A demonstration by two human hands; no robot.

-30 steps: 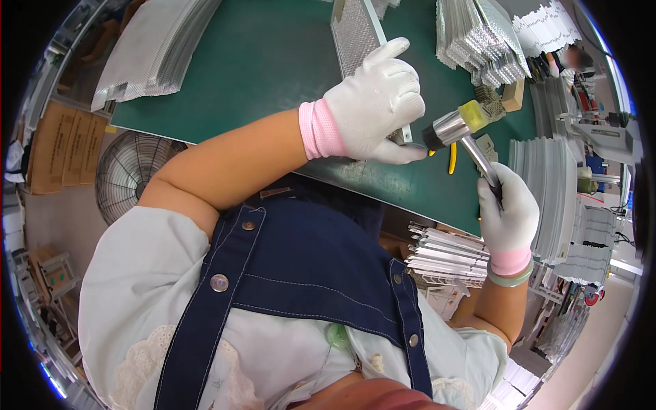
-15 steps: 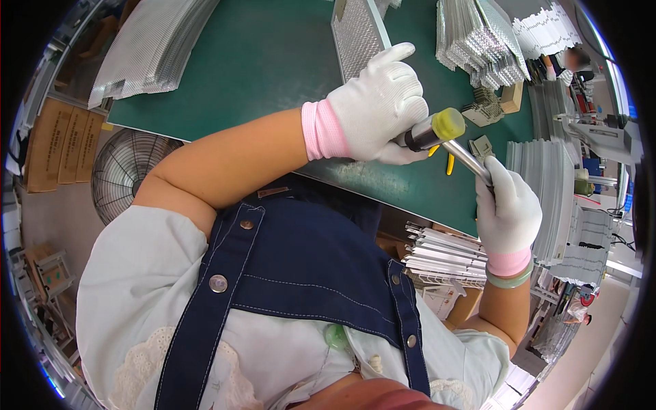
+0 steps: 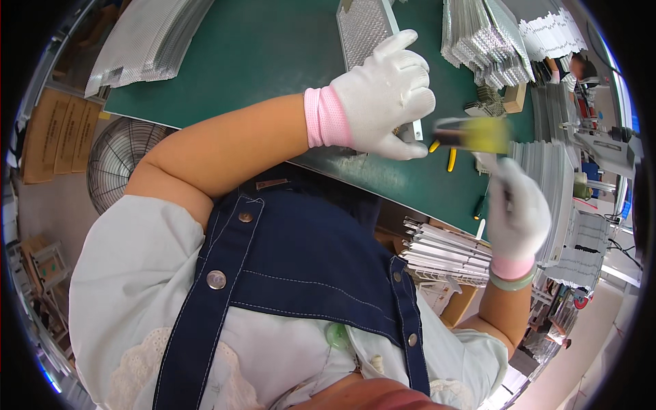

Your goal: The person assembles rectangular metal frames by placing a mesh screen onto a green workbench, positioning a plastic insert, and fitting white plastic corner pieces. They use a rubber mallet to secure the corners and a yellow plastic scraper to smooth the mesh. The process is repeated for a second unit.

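My left hand (image 3: pixel 385 96), in a white glove with a pink cuff, presses flat on the near end of a long silver mesh panel (image 3: pixel 362 31) lying on the green table (image 3: pixel 260 61). My right hand (image 3: pixel 516 212), also gloved, grips the handle of a small hammer with a yellow and black head (image 3: pixel 475 134). The hammer head is blurred and hangs just right of my left hand, above the table's front edge.
Stacks of silver finned panels (image 3: pixel 485 37) stand at the back right, another stack (image 3: pixel 147 41) at the back left. Yellow-handled pliers (image 3: pixel 447 156) lie near the table edge. More metal strips (image 3: pixel 444 249) sit below the table, a fan (image 3: pixel 119 160) at left.
The hammer has swung up and right, away from the panel's end, and is now blurred. My right hand rose with it. My left hand has stayed on the panel.
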